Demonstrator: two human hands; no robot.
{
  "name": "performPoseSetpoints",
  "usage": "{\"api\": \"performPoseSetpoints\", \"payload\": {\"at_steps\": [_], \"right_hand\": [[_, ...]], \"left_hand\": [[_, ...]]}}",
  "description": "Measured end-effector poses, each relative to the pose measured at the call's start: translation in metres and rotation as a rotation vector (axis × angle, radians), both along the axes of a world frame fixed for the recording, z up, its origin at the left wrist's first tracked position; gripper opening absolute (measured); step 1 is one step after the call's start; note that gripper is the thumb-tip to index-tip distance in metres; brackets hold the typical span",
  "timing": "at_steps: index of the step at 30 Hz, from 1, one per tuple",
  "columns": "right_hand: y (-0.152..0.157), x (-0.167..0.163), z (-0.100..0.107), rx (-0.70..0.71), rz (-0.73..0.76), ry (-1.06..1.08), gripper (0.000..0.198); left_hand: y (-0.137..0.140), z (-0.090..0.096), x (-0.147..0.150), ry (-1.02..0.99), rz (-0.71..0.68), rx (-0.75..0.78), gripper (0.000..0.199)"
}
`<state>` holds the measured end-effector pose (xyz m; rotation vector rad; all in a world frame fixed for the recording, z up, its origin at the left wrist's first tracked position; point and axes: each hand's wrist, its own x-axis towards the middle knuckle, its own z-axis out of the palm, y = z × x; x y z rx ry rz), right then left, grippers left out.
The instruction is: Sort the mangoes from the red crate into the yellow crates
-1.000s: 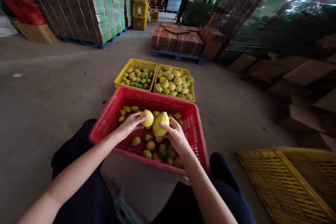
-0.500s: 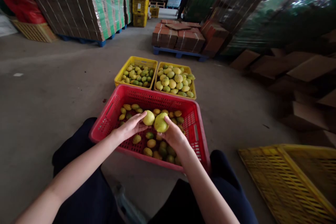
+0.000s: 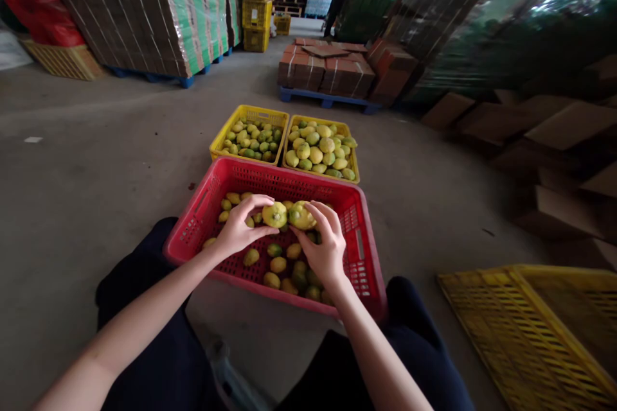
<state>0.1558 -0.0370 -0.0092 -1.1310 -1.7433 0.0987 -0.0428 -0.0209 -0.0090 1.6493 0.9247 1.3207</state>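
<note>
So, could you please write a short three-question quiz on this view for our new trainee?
1. Multiple choice: what does the left hand hold?
A) a crate rim
B) a yellow fruit
C) a cardboard box

2. True or false: the right hand holds nothing.

3. Fill in the blank: on the floor beyond the red crate, the strapped brown stacks rest on a ____ pallet.

Key
1. B, a yellow fruit, gripped in the fingers.
2. False: it holds another fruit.
3. Blue.
</note>
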Motion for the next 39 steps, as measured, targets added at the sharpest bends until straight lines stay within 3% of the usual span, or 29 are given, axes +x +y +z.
{"api": "performPoseSetpoints", "payload": {"at_steps": [12,18,21,24,27,32,36,39], "right_hand": [[0.006,0.011,-0.006,0.125,0.049,-0.228,0.064],[0.008,0.01,-0.007,0.133,0.06,-0.185,0.057],[0.007,0.007,-0.007,0.095,0.043,-0.087,0.048],[0.006,0.004,-0.005,-0.045,0.044,0.074,0.041],[0.006,0.004,-0.002,-0.295,0.145,0.322,0.046],[0.009,0.005,0.003,-0.634,0.303,0.669,0.053],[0.008,-0.007,-0.001,-0.859,0.381,0.941,0.048],[0.007,-0.022,-0.009,-0.987,0.403,1.156,0.044]], "left_hand": [[-0.003,0.01,-0.003,0.265,0.089,0.225,0.038],[-0.003,0.007,-0.003,0.269,0.1,0.207,0.039],[-0.002,0.007,-0.002,0.189,0.079,0.129,0.04],[0.0,0.008,-0.002,0.012,0.026,-0.085,0.046],[0.001,0.01,-0.002,-0.193,-0.052,-0.325,0.048],[0.005,0.009,0.002,-0.571,-0.075,-0.651,0.036],[0.008,0.0,0.008,-0.728,-0.046,-0.807,0.029],[0.006,-0.008,0.013,-0.729,-0.037,-0.78,0.041]]}}
